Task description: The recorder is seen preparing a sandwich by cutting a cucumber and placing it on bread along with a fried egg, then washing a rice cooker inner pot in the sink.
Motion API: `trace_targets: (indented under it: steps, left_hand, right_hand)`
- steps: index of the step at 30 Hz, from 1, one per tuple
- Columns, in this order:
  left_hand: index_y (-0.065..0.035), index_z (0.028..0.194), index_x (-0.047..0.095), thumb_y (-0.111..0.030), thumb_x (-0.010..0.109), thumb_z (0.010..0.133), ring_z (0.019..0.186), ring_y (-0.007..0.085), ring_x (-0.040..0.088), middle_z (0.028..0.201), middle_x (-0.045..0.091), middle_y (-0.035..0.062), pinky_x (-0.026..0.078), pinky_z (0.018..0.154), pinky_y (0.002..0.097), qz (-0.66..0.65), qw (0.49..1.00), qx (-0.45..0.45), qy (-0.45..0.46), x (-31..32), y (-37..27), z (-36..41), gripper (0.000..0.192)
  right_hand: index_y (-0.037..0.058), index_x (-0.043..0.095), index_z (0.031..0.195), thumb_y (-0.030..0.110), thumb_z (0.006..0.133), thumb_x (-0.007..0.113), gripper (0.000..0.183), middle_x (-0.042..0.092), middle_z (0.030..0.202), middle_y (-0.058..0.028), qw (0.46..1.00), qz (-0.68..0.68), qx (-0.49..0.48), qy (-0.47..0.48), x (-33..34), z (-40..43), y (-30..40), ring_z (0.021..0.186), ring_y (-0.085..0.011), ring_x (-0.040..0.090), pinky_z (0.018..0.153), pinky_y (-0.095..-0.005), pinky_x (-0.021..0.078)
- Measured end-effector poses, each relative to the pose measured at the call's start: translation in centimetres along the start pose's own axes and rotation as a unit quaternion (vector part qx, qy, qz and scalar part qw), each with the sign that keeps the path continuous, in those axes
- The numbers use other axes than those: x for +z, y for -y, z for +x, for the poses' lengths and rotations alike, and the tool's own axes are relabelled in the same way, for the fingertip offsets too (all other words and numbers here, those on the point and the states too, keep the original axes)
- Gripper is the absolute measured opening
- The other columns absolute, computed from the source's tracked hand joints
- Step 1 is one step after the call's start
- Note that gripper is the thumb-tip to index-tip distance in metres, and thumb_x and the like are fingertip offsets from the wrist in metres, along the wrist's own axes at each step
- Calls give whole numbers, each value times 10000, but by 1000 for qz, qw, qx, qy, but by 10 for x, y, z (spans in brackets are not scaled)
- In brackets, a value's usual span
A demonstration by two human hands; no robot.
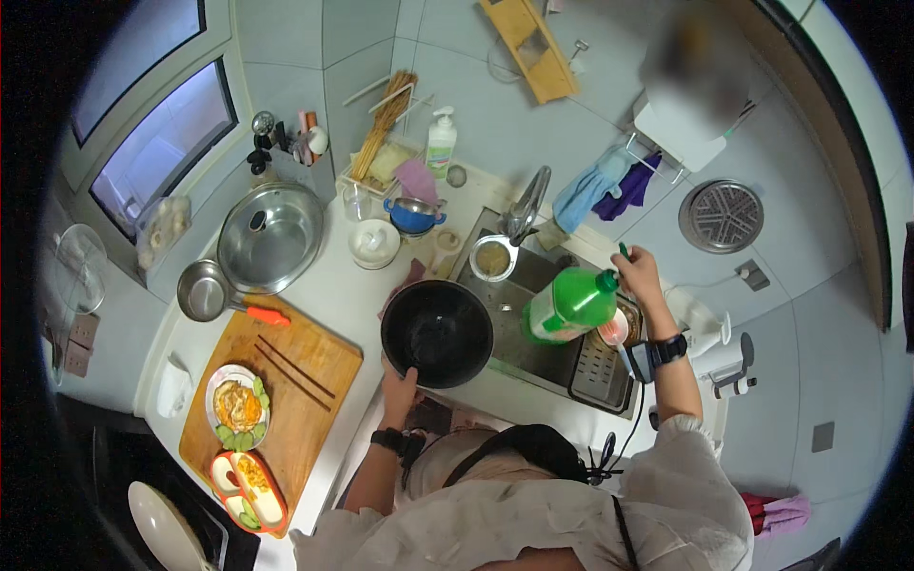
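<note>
My left hand [400, 396] grips the near rim of a round black pot [435, 335], its thumb over the edge. The pot is over the counter at the sink's left edge, and its dark inside shows a few glints. In my right hand [638, 275] is a large green plastic bottle [571, 303], held near its cap, with a bit of green showing above my fingers. The bottle hangs tilted over the steel sink [514, 357]. Beneath the bottle, a pink-and-white ladle or scoop [614, 330] lies by the perforated drain tray [603, 375].
Behind the sink stands a faucet [527, 203], with a strainer [494, 258] below it. On the left, a cutting board [314, 364] bears chopsticks, a plate of egg [239, 407] and a divided food tray [250, 492]. A steel basin [271, 239] and a saucepan [203, 291] sit beyond.
</note>
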State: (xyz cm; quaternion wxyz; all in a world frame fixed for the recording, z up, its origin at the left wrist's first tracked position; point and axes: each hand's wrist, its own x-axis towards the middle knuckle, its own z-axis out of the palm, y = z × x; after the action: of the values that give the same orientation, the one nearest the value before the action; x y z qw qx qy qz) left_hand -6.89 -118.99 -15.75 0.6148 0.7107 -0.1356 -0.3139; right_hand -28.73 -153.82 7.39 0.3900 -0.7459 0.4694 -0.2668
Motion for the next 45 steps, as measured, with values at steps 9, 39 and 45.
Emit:
trace_targets:
  steps: [9, 39, 45]
  left_hand:
    - [-134, 1351, 185, -160, 512, 816, 510, 216, 602, 790, 588, 169, 499, 397, 307, 1, 984, -178, 8, -11, 4, -11, 627]
    - [6, 1202, 432, -267, 464, 867, 876, 225, 605, 1057, 572, 128, 527, 678, 326, -79, 967, -237, -44, -5, 34, -13, 433]
    - [4, 1216, 402, -294, 472, 868, 901, 223, 596, 1064, 568, 127, 518, 720, 338, -42, 956, -281, -72, 8, 5, -12, 464]
  right_hand:
    - [77, 425, 604, 174, 785, 648, 304, 390, 517, 46, 971, 67, -196, -122, -15, 122, 48, 431, -42, 345, 398, -224, 250]
    - [67, 538, 864, 307, 832, 618, 256, 472, 708, 41, 959, 182, -95, 194, 135, 349, -3, 559, -46, 430, 469, -202, 349]
    - [48, 506, 916, 316, 852, 598, 290, 463, 731, 21, 931, 181, -138, 285, 161, 342, 12, 598, -72, 437, 518, -212, 370]
